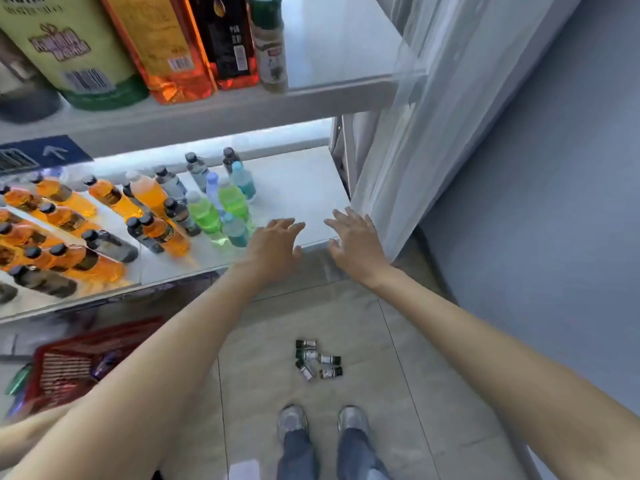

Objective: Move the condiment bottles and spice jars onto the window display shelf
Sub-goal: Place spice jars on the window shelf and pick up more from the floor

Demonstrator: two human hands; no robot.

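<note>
hands: both reach forward, side by side, over the front edge of the lower shelf (294, 188), near its bare right end.
left hand (273, 245): fingers spread and relaxed, palm down, holding nothing, just right of the green drinks.
right hand (355, 240): fingers spread wide too, nothing in it, close to the sheer curtain (408, 140).
spice jars (317, 358): a small cluster of dark-capped little jars lying on their sides on the tiled floor (398, 393), just ahead of the person's shoes (322, 422), well below both hands.
upper shelf (339, 57): big condiment bottles (166, 46) stand in a row at its left, a pale green one, orange ones, a dark-labelled one, then a slim green-capped shaker (272, 46) at the end; the right part is bare white board.
lower shelf: packed at the left with orange drink bottles (114, 199), grey ones mixed in, and a knot of green and blue bottles (225, 206) nearest the left hand.
basket (79, 358): red, on the floor at lower left under the shelf, some packets inside, too blurred to name.
wall (536, 168): plain blue-grey at the right, beside the curtain.
</note>
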